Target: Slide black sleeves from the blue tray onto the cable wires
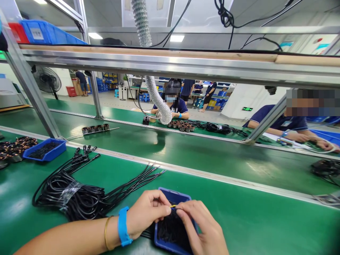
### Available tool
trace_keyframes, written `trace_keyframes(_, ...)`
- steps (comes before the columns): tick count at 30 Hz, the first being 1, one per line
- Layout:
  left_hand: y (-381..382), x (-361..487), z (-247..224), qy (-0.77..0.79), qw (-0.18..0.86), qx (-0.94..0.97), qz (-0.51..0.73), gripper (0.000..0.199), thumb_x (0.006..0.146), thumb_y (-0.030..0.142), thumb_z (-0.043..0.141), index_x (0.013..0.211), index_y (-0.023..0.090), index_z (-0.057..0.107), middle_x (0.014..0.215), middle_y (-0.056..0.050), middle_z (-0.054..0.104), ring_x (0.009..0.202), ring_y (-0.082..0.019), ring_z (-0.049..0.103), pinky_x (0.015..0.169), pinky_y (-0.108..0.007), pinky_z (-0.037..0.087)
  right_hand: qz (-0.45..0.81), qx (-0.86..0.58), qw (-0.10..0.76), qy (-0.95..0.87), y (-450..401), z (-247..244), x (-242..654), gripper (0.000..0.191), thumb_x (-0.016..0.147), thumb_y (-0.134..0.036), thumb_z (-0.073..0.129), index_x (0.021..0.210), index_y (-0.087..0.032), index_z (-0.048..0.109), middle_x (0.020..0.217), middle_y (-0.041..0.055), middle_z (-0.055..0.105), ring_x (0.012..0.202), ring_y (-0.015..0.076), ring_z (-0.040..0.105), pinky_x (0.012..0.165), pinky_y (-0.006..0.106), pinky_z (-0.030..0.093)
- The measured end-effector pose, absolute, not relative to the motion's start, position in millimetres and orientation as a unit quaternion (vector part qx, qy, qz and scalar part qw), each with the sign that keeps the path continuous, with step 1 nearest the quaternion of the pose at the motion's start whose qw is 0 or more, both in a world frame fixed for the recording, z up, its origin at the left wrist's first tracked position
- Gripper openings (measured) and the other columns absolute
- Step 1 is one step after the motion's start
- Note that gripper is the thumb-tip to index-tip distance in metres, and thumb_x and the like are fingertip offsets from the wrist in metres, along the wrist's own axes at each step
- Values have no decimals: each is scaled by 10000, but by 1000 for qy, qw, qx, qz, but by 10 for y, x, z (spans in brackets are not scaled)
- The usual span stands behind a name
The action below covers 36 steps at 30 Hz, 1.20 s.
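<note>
Above a blue bin (pixel 175 193) of small black pieces, my two hands meet at the fingertips. My left hand (pixel 150 211), with a blue band at its wrist, pinches a thin yellow wire end (pixel 173 206). On the other side of that wire, my right hand (pixel 200 221) has thumb and forefinger pressed together on something small and dark that I cannot make out. To the left lies a taped bundle of black cables (pixel 77 194), its stripped ends fanned toward the bin.
A smaller blue tray (pixel 57 150) and copper-wound parts (pixel 17 148) are at the left. Metal rails and posts (pixel 255 127) cross in front. Beyond the conveyor (pixel 148 141) sit two people, with more coils (pixel 183 125) and cables (pixel 217 127). A flexible duct (pixel 152 92) hangs down.
</note>
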<state>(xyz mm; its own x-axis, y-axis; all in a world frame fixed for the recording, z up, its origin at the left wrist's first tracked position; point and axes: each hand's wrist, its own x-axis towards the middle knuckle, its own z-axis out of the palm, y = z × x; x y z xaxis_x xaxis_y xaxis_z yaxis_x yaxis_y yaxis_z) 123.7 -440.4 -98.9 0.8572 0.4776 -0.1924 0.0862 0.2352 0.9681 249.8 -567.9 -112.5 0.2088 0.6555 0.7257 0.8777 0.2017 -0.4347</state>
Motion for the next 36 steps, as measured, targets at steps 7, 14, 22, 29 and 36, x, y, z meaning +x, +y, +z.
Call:
trace_keyframes(7, -4380, 1236, -971, 229, 736, 626, 114, 287, 630, 367, 676, 764, 149, 547, 578, 46, 480, 529, -86, 438, 475, -210, 300, -113, -641, 476, -591, -5750, -1108, 2552, 112, 934, -181, 576, 914, -229, 675, 835, 16, 692, 765, 147, 643, 699, 228, 530)
trace_keyframes(14, -4369, 1230, -967, 254, 745, 602, 134, 276, 632, 368, 628, 784, 157, 535, 564, 63, 440, 517, -74, 400, 449, -199, 268, -99, -762, 463, -442, -5848, -1240, 2955, 355, 885, -525, 554, 804, -239, 747, 818, 36, 743, 686, 193, 684, 647, 295, 558)
trace_keyframes(22, -4400, 1223, -995, 233, 751, 608, 108, 282, 612, 365, 632, 774, 155, 536, 586, 51, 457, 516, -74, 413, 445, -201, 275, -25, -846, 468, -254, -5960, -1147, 3115, 546, 667, -710, 576, 830, -238, 798, 829, 74, 769, 689, 271, 713, 666, 381, 580)
trace_keyframes(29, -4388, 1224, -1043, 221, 751, 613, 106, 274, 643, 368, 638, 793, 160, 541, 573, 48, 469, 493, -79, 405, 449, -205, 283, 53, -731, 583, -350, -5735, -1164, 2617, 353, 764, -523, 681, 819, -189, 777, 796, 69, 748, 525, 157, 636, 523, 232, 557)
trace_keyframes(36, -4412, 1213, -1008, 217, 746, 622, 99, 268, 640, 350, 663, 786, 153, 555, 566, 53, 467, 510, -82, 425, 440, -188, 296, -7, -684, 593, -425, -5721, -1240, 2414, 151, 866, -324, 656, 885, -215, 759, 844, 46, 717, 608, 140, 660, 591, 209, 553)
